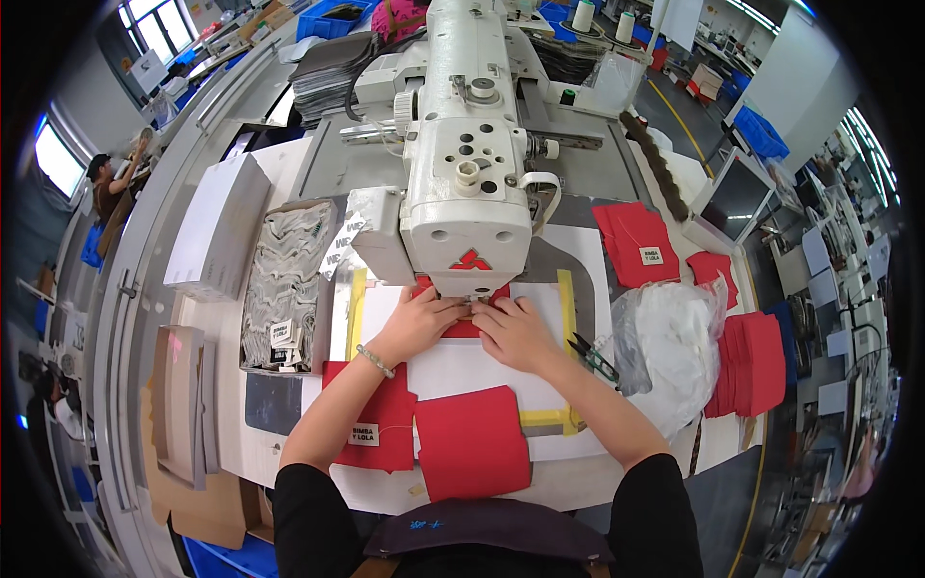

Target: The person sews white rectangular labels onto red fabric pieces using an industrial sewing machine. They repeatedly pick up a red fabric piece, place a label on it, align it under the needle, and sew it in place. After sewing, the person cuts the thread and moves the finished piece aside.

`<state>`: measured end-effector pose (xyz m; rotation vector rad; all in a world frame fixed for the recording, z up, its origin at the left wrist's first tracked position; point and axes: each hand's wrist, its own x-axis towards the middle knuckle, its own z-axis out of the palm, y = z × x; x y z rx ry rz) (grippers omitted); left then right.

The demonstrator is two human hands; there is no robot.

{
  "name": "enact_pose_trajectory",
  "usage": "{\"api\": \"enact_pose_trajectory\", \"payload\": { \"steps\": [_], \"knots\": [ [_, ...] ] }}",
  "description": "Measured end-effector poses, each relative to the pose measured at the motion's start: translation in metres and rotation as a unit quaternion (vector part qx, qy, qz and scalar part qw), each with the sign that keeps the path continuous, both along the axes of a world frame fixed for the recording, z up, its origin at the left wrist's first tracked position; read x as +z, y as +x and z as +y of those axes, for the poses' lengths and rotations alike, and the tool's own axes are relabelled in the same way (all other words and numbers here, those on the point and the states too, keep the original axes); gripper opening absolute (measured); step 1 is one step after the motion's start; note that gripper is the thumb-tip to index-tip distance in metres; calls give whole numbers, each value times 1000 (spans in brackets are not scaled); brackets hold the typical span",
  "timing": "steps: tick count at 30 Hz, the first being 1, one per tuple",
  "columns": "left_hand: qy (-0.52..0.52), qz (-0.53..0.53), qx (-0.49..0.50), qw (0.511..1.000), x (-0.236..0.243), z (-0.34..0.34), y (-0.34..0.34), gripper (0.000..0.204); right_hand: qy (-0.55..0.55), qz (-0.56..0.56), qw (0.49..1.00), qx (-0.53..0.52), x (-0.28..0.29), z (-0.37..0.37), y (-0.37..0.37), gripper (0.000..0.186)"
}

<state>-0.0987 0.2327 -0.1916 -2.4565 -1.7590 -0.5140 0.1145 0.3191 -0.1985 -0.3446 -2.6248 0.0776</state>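
Observation:
In front of me the white head of a sewing machine (467, 183) stands over a red fabric piece (462, 328), partly hidden by my hands. My left hand (416, 326), with a beaded bracelet at the wrist, lies on its left side, fingers stretched toward the needle area. From the right, my right hand (517, 334) rests with fingers spread, its fingertips nearly meeting the left ones. Any small thing under the fingertips is hidden. Below is a white sheet (462, 371) with yellow tape (567, 318) along its sides. Thread snips (594, 358) lie beside my right forearm.
Nearer me lie a red piece with a white label (371, 409) and plain red pieces (472, 443). To the left stand a box of labels (289, 279) and a white carton (217, 226). On the right are a clear plastic bag (670, 352) and stacked red pieces (752, 364).

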Motion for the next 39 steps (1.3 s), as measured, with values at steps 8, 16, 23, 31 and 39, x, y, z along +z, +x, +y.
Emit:
{"api": "enact_pose_trajectory", "payload": {
  "steps": [8, 16, 23, 31, 39],
  "knots": [
    [-12, -18, 5, 1000, 0, 0, 1, 26, 13, 29, 999, 27, -4, 2, 8, 21],
    [-50, -63, 22, 997, -3, 13, -8, 28, 19, 80, 996, 24, -7, 17, 10, 18],
    [-99, -96, 41, 990, -12, 19, -15, 25, 14, 87, 996, 28, -7, 21, 11, 15],
    [-74, -88, 46, 992, -11, 16, -11, 27, 24, 66, 997, 26, -5, 18, 14, 19],
    [-102, -53, 104, 988, 2, -1, -20, 31, 4, 13, 999, -53, 11, 23, 20, 16]
  ]
}}
